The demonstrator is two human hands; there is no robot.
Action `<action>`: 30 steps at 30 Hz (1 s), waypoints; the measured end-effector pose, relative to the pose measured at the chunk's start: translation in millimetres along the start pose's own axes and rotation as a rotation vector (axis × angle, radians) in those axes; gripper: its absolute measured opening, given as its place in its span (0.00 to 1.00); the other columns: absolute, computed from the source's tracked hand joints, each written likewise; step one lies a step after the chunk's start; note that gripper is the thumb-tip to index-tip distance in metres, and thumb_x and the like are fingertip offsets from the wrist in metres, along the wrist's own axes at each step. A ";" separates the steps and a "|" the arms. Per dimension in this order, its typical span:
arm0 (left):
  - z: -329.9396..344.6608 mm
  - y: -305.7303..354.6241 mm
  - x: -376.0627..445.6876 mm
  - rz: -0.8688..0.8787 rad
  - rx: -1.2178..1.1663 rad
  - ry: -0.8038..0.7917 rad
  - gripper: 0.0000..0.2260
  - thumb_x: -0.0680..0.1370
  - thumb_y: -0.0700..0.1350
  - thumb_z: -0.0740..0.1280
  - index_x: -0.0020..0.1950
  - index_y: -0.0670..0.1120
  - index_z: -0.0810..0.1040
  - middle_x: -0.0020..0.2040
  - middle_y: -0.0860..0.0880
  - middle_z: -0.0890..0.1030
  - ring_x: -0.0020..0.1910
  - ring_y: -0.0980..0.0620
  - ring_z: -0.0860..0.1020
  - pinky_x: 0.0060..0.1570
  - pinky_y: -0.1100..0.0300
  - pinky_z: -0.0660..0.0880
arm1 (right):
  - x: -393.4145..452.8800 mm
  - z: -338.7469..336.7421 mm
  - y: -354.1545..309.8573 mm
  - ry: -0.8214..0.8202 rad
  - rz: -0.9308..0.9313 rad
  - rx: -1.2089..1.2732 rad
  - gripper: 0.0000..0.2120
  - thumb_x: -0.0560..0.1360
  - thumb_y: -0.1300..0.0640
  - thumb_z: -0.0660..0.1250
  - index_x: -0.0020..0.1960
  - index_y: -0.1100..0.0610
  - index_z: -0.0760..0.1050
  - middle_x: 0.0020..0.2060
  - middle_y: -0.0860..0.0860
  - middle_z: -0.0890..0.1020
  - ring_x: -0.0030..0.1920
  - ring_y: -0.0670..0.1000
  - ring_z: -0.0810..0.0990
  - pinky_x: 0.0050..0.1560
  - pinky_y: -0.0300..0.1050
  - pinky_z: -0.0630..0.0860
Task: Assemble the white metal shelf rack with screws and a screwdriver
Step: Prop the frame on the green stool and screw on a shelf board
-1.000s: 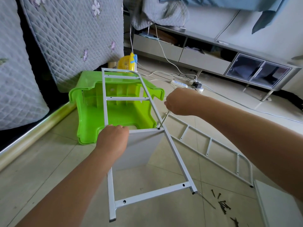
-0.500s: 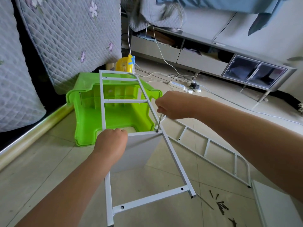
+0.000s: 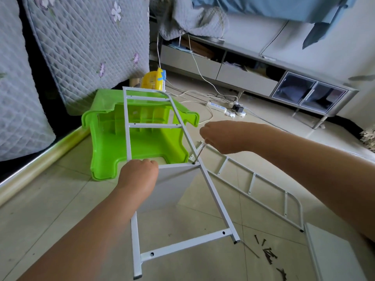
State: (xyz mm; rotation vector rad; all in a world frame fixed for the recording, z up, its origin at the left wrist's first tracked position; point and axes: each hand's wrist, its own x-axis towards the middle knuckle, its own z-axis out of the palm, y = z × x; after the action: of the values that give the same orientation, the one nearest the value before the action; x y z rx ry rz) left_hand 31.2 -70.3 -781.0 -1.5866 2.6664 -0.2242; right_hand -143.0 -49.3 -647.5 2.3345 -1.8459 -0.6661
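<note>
— Where is the rack now?

— I see the white side frame [image 3: 211, 185] in the middle of the view, tilted, with its far end leaning on the green plastic stool [image 3: 105, 138] at 11 o'clock and its near end on the floor at 6 o'clock. A white shelf panel [image 3: 172, 185] hangs under one crossbar of this frame.

— And your hands?

— My left hand [image 3: 140, 175] is at the center; its grip is curled over the top edge of the shelf panel and holds it against the frame. My right hand [image 3: 221, 136] is at 1 o'clock; its grip is clenched around the screwdriver [image 3: 199, 153], and the tip stands on the frame at the panel's right corner.

— Other parts?

— A second side frame [image 3: 253, 185] lies flat on the floor at 3 o'clock. Loose dark screws [image 3: 268, 255] lie at 5 o'clock, and another white panel [image 3: 332, 254] is just beside them at the right edge.
</note>
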 end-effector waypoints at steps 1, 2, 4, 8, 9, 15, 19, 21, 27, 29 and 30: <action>1.5 0.1 0.8 -0.006 0.005 0.000 0.13 0.75 0.33 0.57 0.57 0.44 0.71 0.56 0.47 0.77 0.56 0.45 0.76 0.48 0.57 0.73 | -0.5 -2.1 -2.0 0.027 -0.026 -0.038 0.10 0.81 0.59 0.52 0.58 0.62 0.67 0.48 0.54 0.73 0.51 0.56 0.73 0.45 0.42 0.63; 2.8 0.2 1.1 -0.015 0.006 0.002 0.13 0.75 0.33 0.57 0.57 0.44 0.71 0.56 0.47 0.77 0.56 0.46 0.76 0.48 0.57 0.73 | -0.6 -3.9 -3.3 0.047 -0.042 -0.067 0.11 0.81 0.58 0.52 0.58 0.62 0.68 0.51 0.55 0.74 0.53 0.57 0.74 0.45 0.43 0.64; 3.6 0.9 1.5 -0.029 -0.008 0.014 0.13 0.75 0.34 0.57 0.58 0.44 0.71 0.56 0.47 0.77 0.57 0.46 0.76 0.48 0.57 0.73 | 0.2 -6.4 -6.8 0.064 -0.040 -0.120 0.13 0.81 0.56 0.52 0.57 0.62 0.70 0.53 0.58 0.76 0.54 0.57 0.75 0.45 0.43 0.65; 6.6 3.0 3.5 -0.029 0.023 0.017 0.13 0.76 0.34 0.57 0.58 0.44 0.72 0.57 0.47 0.77 0.57 0.45 0.76 0.49 0.56 0.74 | 10.3 -10.8 -16.7 0.032 0.084 -0.112 0.13 0.80 0.57 0.54 0.54 0.64 0.73 0.50 0.57 0.77 0.46 0.55 0.74 0.43 0.43 0.68; 6.6 3.2 3.5 -0.019 0.031 0.008 0.13 0.76 0.34 0.57 0.58 0.44 0.72 0.57 0.47 0.77 0.57 0.45 0.76 0.49 0.56 0.74 | 13.9 -12.3 -16.0 -0.008 0.135 -0.068 0.13 0.80 0.58 0.55 0.50 0.65 0.74 0.46 0.57 0.77 0.43 0.54 0.74 0.41 0.41 0.71; 3.1 2.1 2.5 -0.007 -0.003 0.036 0.11 0.73 0.36 0.63 0.55 0.43 0.74 0.53 0.46 0.79 0.53 0.45 0.79 0.45 0.59 0.75 | 11.2 -7.0 1.5 -0.216 0.256 0.142 0.17 0.81 0.57 0.51 0.40 0.65 0.70 0.31 0.56 0.72 0.31 0.55 0.74 0.30 0.39 0.72; -6.8 1.0 3.0 0.018 -0.070 0.106 0.11 0.63 0.36 0.74 0.43 0.41 0.78 0.39 0.44 0.81 0.38 0.43 0.81 0.33 0.60 0.75 | 2.7 0.0 5.6 -0.095 0.104 0.052 0.11 0.80 0.59 0.53 0.59 0.63 0.66 0.55 0.59 0.74 0.51 0.57 0.74 0.47 0.45 0.67; -0.9 2.9 5.7 0.026 -0.043 0.100 0.10 0.68 0.37 0.70 0.49 0.41 0.77 0.45 0.44 0.81 0.44 0.44 0.81 0.38 0.59 0.75 | 2.7 -2.9 7.1 -0.043 0.018 -0.060 0.10 0.80 0.59 0.54 0.58 0.62 0.68 0.55 0.57 0.74 0.54 0.57 0.74 0.49 0.46 0.69; 3.4 0.9 8.8 0.058 -0.078 0.162 0.17 0.42 0.33 0.76 0.26 0.40 0.76 0.22 0.44 0.75 0.19 0.46 0.75 0.19 0.66 0.68 | 9.0 -10.0 2.7 0.048 -0.042 -0.225 0.15 0.81 0.54 0.52 0.57 0.60 0.74 0.52 0.56 0.77 0.54 0.58 0.76 0.45 0.44 0.68; 5.1 -1.5 5.5 0.122 -0.106 0.228 0.20 0.35 0.31 0.74 0.20 0.41 0.71 0.16 0.45 0.70 0.13 0.48 0.70 0.15 0.69 0.63 | 16.2 -11.6 1.1 0.014 0.041 -0.162 0.15 0.81 0.55 0.53 0.54 0.62 0.75 0.49 0.57 0.78 0.52 0.58 0.76 0.44 0.42 0.67; 9.7 -2.1 6.9 0.133 -0.108 0.245 0.20 0.33 0.30 0.73 0.19 0.41 0.70 0.16 0.45 0.69 0.12 0.48 0.69 0.15 0.69 0.63 | 21.2 -13.7 0.7 -0.022 0.089 -0.111 0.14 0.80 0.56 0.54 0.50 0.63 0.75 0.43 0.57 0.78 0.48 0.57 0.75 0.43 0.41 0.68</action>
State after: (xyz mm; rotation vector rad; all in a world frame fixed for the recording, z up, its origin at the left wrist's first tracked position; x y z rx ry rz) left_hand 30.6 -78.4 -790.0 -1.4885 3.0047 -0.2932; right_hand -134.6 -72.2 -640.8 2.1710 -1.8588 -0.7653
